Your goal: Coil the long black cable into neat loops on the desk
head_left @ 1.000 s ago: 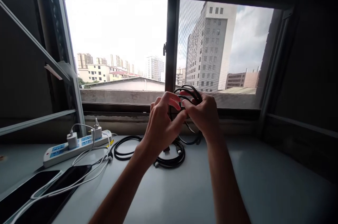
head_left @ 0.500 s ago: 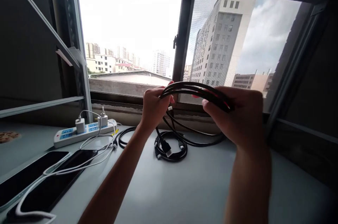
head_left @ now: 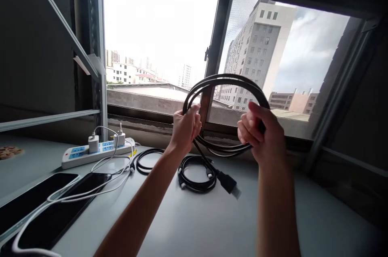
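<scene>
I hold a thick black cable (head_left: 226,81) wound into a wide loop, raised in front of the window. My left hand (head_left: 185,126) is closed round the loop's left side. My right hand (head_left: 263,135) grips the loop's right side, fingers curled over the strands. The cable's black plug (head_left: 228,182) hangs down from the loop, just above the grey table (head_left: 212,224). Below my hands a smaller coil of black cable (head_left: 197,174) lies on the table, and another black coil (head_left: 147,161) lies to its left.
A white power strip (head_left: 97,152) with two chargers plugged in sits at the back left. White cords run from it to two dark phones (head_left: 45,208) lying at the front left. A metal shelf frame (head_left: 91,67) stands left of the window.
The loop was flat and stretched between my hands; now it stands upright as a rounder ring. My hands have come closer together, and the plug has swung down to the right.
</scene>
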`<act>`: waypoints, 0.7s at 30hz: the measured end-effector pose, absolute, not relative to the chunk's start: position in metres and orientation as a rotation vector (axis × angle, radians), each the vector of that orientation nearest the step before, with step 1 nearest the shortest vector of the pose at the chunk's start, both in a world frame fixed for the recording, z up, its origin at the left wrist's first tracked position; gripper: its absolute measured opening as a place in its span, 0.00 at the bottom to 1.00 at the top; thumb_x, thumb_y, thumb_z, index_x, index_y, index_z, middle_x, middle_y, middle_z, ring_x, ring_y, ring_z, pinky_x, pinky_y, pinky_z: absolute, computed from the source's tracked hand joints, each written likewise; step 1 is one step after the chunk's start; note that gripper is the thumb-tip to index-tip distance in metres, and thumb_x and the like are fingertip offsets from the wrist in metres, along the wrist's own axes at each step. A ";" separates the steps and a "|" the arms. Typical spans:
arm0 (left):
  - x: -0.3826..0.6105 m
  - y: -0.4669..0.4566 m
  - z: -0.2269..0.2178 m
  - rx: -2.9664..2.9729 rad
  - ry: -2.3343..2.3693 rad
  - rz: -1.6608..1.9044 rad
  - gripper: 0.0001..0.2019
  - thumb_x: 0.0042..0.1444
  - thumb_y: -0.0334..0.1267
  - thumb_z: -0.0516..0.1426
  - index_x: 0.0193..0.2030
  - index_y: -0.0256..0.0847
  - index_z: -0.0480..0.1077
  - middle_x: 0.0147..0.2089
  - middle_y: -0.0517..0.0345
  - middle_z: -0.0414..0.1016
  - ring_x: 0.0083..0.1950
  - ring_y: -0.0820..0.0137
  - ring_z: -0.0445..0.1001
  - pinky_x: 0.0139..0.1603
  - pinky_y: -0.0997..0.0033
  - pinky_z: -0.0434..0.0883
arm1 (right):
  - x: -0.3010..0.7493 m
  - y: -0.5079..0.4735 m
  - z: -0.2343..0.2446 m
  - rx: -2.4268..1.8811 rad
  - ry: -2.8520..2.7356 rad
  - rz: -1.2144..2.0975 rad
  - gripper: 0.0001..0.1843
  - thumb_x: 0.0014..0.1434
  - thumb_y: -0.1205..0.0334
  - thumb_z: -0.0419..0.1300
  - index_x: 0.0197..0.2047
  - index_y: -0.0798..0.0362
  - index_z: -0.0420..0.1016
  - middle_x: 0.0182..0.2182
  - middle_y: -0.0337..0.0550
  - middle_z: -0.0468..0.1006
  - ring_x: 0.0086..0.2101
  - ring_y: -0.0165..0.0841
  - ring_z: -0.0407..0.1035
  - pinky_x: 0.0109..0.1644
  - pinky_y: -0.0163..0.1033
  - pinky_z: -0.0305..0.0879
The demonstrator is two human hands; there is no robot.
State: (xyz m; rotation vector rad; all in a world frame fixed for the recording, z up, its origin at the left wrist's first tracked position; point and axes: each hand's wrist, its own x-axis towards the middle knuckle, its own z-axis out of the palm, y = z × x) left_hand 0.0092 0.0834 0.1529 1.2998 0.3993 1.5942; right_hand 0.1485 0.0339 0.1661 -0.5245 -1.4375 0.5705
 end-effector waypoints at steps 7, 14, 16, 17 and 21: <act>0.041 0.105 0.121 1.429 0.579 1.129 0.15 0.53 0.37 0.51 0.17 0.37 0.58 0.14 0.66 0.57 0.15 0.79 0.62 0.23 0.76 0.67 | 0.128 0.007 0.169 -0.667 -1.321 0.418 0.24 0.46 0.62 0.64 0.10 0.52 0.54 0.06 0.28 0.49 0.08 0.20 0.41 0.10 0.30 0.37; 0.042 0.105 0.112 1.616 0.570 0.571 0.23 0.56 0.51 0.45 0.22 0.36 0.67 0.17 0.58 0.65 0.21 0.66 0.71 0.33 0.65 0.68 | 0.133 0.004 0.168 -0.670 -1.425 0.231 0.21 0.47 0.66 0.62 0.11 0.54 0.56 0.07 0.29 0.54 0.09 0.19 0.44 0.11 0.28 0.40; 0.035 0.102 0.117 1.701 0.436 0.194 0.30 0.56 0.57 0.40 0.25 0.34 0.71 0.21 0.53 0.70 0.31 0.63 0.74 0.46 0.63 0.65 | 0.141 0.002 0.168 -0.634 -1.422 0.241 0.22 0.47 0.67 0.63 0.11 0.55 0.56 0.07 0.28 0.53 0.09 0.18 0.43 0.12 0.28 0.44; 0.033 0.101 0.120 1.724 0.370 0.056 0.32 0.57 0.58 0.39 0.27 0.34 0.73 0.25 0.50 0.73 0.37 0.62 0.74 0.51 0.63 0.62 | 0.144 0.002 0.167 -0.604 -1.418 0.256 0.22 0.47 0.67 0.64 0.11 0.55 0.56 0.07 0.27 0.52 0.09 0.18 0.42 0.13 0.28 0.44; 0.032 0.095 0.128 1.659 0.223 0.284 0.25 0.59 0.54 0.44 0.37 0.36 0.73 0.37 0.50 0.76 0.49 0.62 0.71 0.57 0.63 0.58 | 0.154 0.005 0.167 -0.374 -1.407 0.332 0.26 0.47 0.64 0.66 0.09 0.55 0.54 0.04 0.28 0.49 0.07 0.18 0.41 0.12 0.29 0.35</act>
